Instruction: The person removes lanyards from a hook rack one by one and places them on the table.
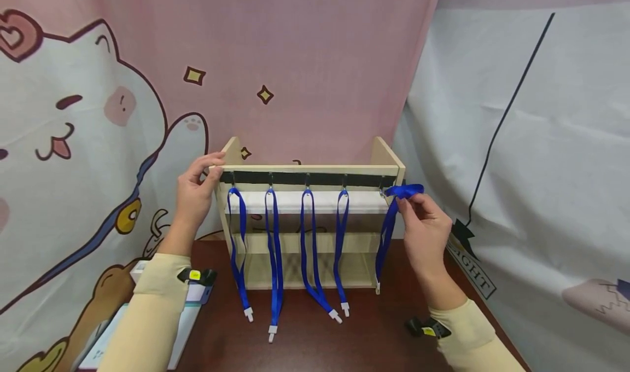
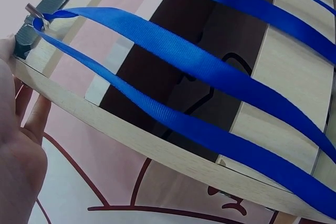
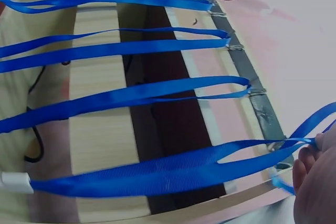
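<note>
My left hand point(image 1: 193, 191) holds the upper left corner of a small wooden rack point(image 1: 315, 169), its fingers at the side panel's edge. In the left wrist view, part of that hand point(image 2: 21, 156) shows beside the corner. My right hand point(image 1: 427, 232) pinches a blue lanyard point(image 1: 388, 232) close to the rightmost hook point(image 1: 383, 189). Above the fingertips a loop of its ribbon sticks out to the right; the rest hangs down to a white clip point(image 1: 378, 288). The right wrist view shows the ribbon point(image 3: 184, 169) running from the fingers past the hook, its exact seat on the hook unclear.
Several other blue lanyards point(image 1: 274, 240) hang from metal hooks along a black strip point(image 1: 290, 179), their white clips point(image 1: 272, 333) over the dark table point(image 1: 315, 350). Light blue-and-white flat items point(image 1: 189, 317) lie at left, partly behind the left sleeve. Printed curtains point(image 1: 315, 60) surround the table.
</note>
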Tool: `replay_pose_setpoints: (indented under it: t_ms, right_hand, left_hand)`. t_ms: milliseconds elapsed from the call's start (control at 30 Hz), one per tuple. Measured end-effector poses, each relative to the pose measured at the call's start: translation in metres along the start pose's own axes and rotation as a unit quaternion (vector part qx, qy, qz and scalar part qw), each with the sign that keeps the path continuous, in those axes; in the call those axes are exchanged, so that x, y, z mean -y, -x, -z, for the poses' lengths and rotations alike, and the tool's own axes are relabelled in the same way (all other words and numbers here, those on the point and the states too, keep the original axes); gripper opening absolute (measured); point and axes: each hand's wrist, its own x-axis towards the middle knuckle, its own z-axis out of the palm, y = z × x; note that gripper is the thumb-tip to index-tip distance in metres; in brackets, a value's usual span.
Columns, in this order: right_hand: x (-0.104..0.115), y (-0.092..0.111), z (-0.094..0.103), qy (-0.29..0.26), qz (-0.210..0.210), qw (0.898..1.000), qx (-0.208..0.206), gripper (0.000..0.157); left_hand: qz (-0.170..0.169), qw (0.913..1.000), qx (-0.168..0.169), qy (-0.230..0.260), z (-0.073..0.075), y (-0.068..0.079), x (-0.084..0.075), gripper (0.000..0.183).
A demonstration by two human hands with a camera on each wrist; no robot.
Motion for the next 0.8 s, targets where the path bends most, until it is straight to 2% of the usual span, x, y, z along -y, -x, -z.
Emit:
replay_pose_setpoints:
  t_ms: [233, 433, 667, 800]
  right_hand:
    - [0.009, -0.010, 0.005, 0.018, 0.014, 1.000, -0.008, 0.013]
    - [0.009, -0.018, 0.017, 0.067, 0.024, 0.997, -0.015, 0.016]
    - [0.008, -0.035, 0.032, 0.029, 0.033, 0.999, -0.027, 0.017]
    - [0.007, -0.043, 0.039, 0.027, 0.032, 0.999, -0.017, 0.015]
  left_hand:
    - [0.005, 0.9999, -0.004, -0.009, -0.002, 0.001, -0.004, 0.018]
    - [0.004, 1.0000, -0.005, 0.001, -0.006, 0.003, -0.010, 0.017]
    - [-0.003, 1.0000, -0.004, 0.007, -0.003, 0.002, -0.002, 0.016]
    - [-0.006, 1.0000, -0.002, 0.007, -0.001, 0.001, 0.001, 0.017]
